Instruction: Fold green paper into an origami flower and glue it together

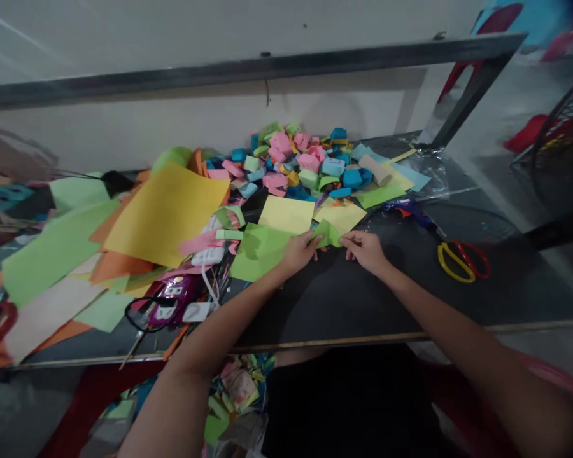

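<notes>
Between my two hands is a small piece of bright green paper, creased and raised a little above the dark table. My left hand pinches its left side with thumb and fingers. At its right edge, my right hand grips it between closed fingertips. A flat green sheet lies beside my left hand. Just behind the hands are pale yellow sheets. Parts of the fingers are hidden behind the held paper.
A heap of small folded paper pieces in pink, blue and green lies against the wall. Scissors with yellow and red handles and a blue glue gun sit right. Large coloured sheets, a purple device and a power strip are left.
</notes>
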Demonstrator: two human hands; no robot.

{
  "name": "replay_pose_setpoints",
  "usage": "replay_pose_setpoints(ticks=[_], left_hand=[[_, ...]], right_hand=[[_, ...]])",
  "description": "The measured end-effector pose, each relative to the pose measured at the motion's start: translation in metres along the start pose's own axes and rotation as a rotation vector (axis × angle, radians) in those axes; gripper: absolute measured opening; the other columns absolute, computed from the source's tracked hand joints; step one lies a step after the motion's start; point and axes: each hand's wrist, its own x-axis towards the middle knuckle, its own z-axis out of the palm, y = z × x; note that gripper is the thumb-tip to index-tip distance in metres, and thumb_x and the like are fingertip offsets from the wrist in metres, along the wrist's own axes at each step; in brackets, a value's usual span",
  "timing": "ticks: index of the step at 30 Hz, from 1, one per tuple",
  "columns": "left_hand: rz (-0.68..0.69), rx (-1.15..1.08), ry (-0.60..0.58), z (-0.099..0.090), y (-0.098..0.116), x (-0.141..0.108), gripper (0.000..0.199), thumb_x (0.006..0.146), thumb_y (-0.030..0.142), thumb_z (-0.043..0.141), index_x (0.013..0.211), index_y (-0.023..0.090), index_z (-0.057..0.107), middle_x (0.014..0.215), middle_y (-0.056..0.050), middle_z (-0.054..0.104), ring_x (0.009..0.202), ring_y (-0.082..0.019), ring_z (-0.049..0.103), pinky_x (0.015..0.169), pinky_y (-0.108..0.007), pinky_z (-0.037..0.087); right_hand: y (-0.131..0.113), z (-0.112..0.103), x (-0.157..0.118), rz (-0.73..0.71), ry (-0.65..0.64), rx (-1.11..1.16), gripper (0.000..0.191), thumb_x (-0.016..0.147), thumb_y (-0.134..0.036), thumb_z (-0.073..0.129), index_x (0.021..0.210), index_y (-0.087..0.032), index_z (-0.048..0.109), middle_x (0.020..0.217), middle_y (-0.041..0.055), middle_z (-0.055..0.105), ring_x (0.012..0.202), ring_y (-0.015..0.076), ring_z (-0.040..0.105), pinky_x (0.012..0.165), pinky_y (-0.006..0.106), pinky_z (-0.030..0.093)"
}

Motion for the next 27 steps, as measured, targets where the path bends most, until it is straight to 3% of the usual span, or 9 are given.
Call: replay_pose_setpoints(ticks=[4,7,10,13,15,18,20,23,27], left_hand=[[-0.06,-0.2,0.01,-0.001,-0.005,0.001,0.029,0.101,0.041,0.058,0.084,0.018,0.062,0.076,-0.001,0.079,0.037,-0.006,0.051,0.043,-0.019,0.036],[-0.041,-0.224,-0.042,-0.003,-0.01,0.0,0.029,0.101,0.041,0.059,0.088,0.017,0.063,0.08,-0.003,0.081,0.038,-0.005,0.051,0.044,-0.018,0.037],[0.017,-0.141,-0.113,-0.008,-0.012,0.003,0.028,0.101,0.037,0.06,0.086,0.016,0.068,0.073,-0.002,0.079,0.042,-0.005,0.056,0.048,-0.018,0.038],[0.147,0.097,-0.155,-0.018,-0.006,0.012,0.031,0.094,0.028,0.071,0.065,0.017,0.069,0.047,0.003,0.063,0.044,-0.006,0.057,0.053,-0.017,0.039],[0.19,0.188,-0.178,-0.024,0.004,0.018,0.043,0.088,0.022,0.077,0.049,0.017,0.06,0.045,0.003,0.061,0.045,-0.006,0.055,0.052,-0.017,0.037],[0.17,0.197,-0.221,-0.028,0.017,0.022,0.039,0.083,0.024,0.082,0.049,0.017,0.064,0.047,0.003,0.063,0.041,-0.006,0.052,0.048,-0.019,0.036],[0.115,0.126,-0.242,-0.026,0.019,0.019,0.037,0.085,0.03,0.081,0.054,0.017,0.067,0.056,0.0,0.07,0.039,-0.006,0.052,0.046,-0.02,0.038],[0.03,-0.009,-0.244,-0.017,0.013,0.013,0.039,0.087,0.037,0.079,0.058,0.015,0.067,0.069,-0.008,0.077,0.039,-0.007,0.054,0.045,-0.022,0.04],[0.037,-0.048,-0.163,-0.006,0.002,0.008,0.038,0.089,0.039,0.076,0.062,0.014,0.067,0.064,-0.007,0.075,0.036,-0.004,0.049,0.044,-0.019,0.038]], right_hand=[[-0.007,-0.002,0.009,0.011,0.017,0.032,0.055,0.062,-0.071,0.083,0.076,-0.019,0.073,0.052,0.0014,0.062,0.043,0.0134,0.057,0.042,0.026,0.044],[-0.009,-0.008,0.011,0.014,-0.014,0.029,0.053,0.058,-0.066,0.089,0.074,-0.017,0.075,0.053,0.0032,0.065,0.043,0.0123,0.057,0.041,0.024,0.042],[-0.007,-0.018,0.009,0.009,-0.036,-0.01,0.051,0.057,-0.06,0.093,0.075,-0.015,0.077,0.056,0.0041,0.068,0.04,0.0107,0.055,0.036,0.023,0.038],[-0.006,-0.027,0.008,0.003,-0.055,-0.084,0.045,0.058,-0.053,0.096,0.075,-0.016,0.078,0.054,0.0035,0.068,0.037,0.0089,0.052,0.034,0.022,0.035],[-0.006,-0.031,0.007,0.0,-0.092,-0.104,0.039,0.058,-0.048,0.097,0.072,-0.016,0.077,0.053,0.0028,0.067,0.038,0.0086,0.053,0.036,0.021,0.038],[-0.007,-0.035,0.008,-0.014,-0.155,-0.087,0.033,0.062,-0.042,0.096,0.071,-0.016,0.076,0.062,0.0048,0.073,0.04,0.0081,0.055,0.039,0.021,0.042],[-0.008,-0.038,0.01,-0.022,-0.183,-0.082,0.031,0.065,-0.041,0.094,0.073,-0.016,0.076,0.067,0.006,0.076,0.04,0.0078,0.055,0.039,0.021,0.041],[-0.009,-0.046,0.013,-0.015,-0.234,-0.12,0.03,0.066,-0.041,0.093,0.074,-0.017,0.077,0.058,0.0034,0.071,0.04,0.0085,0.054,0.039,0.021,0.04],[-0.009,-0.049,0.017,-0.018,-0.283,-0.163,0.032,0.062,-0.043,0.092,0.074,-0.018,0.077,0.062,0.0044,0.072,0.048,0.0115,0.058,0.043,0.023,0.041]])
